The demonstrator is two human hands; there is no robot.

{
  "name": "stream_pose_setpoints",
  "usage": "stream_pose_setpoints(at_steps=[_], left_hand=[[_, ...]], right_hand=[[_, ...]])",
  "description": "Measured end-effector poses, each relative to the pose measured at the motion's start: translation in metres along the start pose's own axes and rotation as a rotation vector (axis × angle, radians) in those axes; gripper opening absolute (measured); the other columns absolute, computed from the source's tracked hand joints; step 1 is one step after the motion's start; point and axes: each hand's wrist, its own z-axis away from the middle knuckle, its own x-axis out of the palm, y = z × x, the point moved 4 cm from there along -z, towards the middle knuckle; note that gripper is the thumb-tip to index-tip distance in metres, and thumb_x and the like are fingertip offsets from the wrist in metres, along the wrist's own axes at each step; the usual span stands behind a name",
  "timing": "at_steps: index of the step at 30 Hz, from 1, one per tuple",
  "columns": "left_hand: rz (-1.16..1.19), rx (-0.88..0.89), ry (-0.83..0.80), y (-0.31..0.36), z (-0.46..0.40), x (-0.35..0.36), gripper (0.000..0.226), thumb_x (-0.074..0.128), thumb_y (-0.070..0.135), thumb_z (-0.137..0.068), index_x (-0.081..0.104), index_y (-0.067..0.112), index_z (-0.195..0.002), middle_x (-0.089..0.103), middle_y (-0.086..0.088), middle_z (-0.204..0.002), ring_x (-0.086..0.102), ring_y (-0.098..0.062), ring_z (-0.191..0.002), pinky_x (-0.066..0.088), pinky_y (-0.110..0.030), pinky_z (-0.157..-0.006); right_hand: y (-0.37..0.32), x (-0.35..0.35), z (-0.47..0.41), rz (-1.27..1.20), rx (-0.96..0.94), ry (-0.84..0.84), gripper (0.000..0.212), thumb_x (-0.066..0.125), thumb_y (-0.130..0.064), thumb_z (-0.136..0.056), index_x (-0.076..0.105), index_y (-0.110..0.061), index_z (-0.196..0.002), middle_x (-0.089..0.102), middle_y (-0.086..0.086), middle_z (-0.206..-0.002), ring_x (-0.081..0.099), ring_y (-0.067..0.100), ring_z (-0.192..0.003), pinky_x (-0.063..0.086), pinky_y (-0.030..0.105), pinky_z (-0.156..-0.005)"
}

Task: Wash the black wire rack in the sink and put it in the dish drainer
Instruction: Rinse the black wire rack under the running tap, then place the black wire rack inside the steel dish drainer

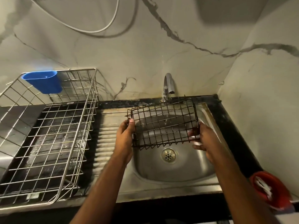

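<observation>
The black wire rack [163,125] hangs tilted over the steel sink [186,168], below the tap [168,86]. My left hand [125,135] grips its left edge, thumb on top of the wires. My right hand [202,139] holds its right edge, fingers curled under the wires. A thin stream of water seems to fall through the grid near its middle. The silver wire dish drainer [48,135] stands to the left on the counter, with nothing inside it.
A blue plastic cup [43,83] hangs on the drainer's back rim. The sink's ribbed draining board [105,139] lies between drainer and basin. A red bowl [271,189] sits at the right counter edge. Marble walls close the back and right.
</observation>
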Motion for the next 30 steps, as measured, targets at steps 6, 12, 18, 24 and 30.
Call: stream_pose_setpoints(at_steps=[6, 12, 18, 24, 30], left_hand=[[-0.004, 0.166, 0.138, 0.036, 0.011, -0.029, 0.043, 0.06, 0.038, -0.1, 0.056, 0.019, -0.139, 0.065, 0.003, -0.128, 0.059, -0.012, -0.12, 0.044, -0.044, -0.111], [0.028, 0.288, 0.223, 0.074, 0.027, -0.079, 0.034, 0.068, 0.05, -0.092, 0.071, 0.031, -0.12, 0.074, -0.002, -0.12, 0.067, -0.024, -0.119, 0.051, -0.051, -0.104], [0.176, 0.272, 0.229, 0.092, 0.056, -0.118, 0.04, 0.061, 0.032, -0.099, 0.061, 0.008, -0.131, 0.076, -0.001, -0.105, 0.073, -0.005, -0.086, 0.056, -0.02, -0.063], [0.114, 0.343, 0.189, 0.134, 0.079, -0.148, 0.065, 0.067, 0.054, -0.089, 0.057, 0.013, -0.139, 0.071, -0.003, -0.126, 0.07, -0.013, -0.111, 0.055, -0.036, -0.083], [0.093, 0.419, 0.291, 0.154, 0.073, -0.184, 0.076, 0.066, 0.059, -0.078, 0.056, 0.018, -0.141, 0.067, 0.006, -0.133, 0.064, -0.007, -0.118, 0.045, -0.04, -0.097]], right_hand=[[-0.031, 0.046, 0.017, -0.123, -0.324, 0.026, 0.059, 0.023, -0.061, -0.099, 0.059, -0.028, -0.133, 0.062, -0.007, -0.131, 0.059, 0.015, -0.115, 0.043, 0.041, -0.105], [-0.07, 0.097, 0.018, -0.135, -0.444, -0.213, 0.063, 0.023, -0.067, -0.097, 0.042, -0.035, -0.148, 0.047, 0.002, -0.15, 0.047, 0.021, -0.134, 0.04, 0.043, -0.108], [-0.101, 0.139, 0.021, -0.146, -0.39, -0.315, 0.049, 0.039, -0.071, -0.09, 0.068, -0.04, -0.114, 0.067, 0.006, -0.111, 0.063, 0.027, -0.092, 0.05, 0.036, -0.071], [-0.163, 0.153, 0.018, -0.169, -0.429, -0.36, 0.073, 0.051, -0.083, -0.077, 0.057, -0.034, -0.13, 0.071, -0.001, -0.116, 0.066, 0.016, -0.088, 0.052, 0.032, -0.064], [-0.193, 0.208, 0.039, -0.069, -0.407, -0.407, 0.059, 0.044, -0.077, -0.086, 0.061, -0.038, -0.126, 0.07, -0.006, -0.114, 0.069, 0.016, -0.095, 0.045, 0.037, -0.078]])
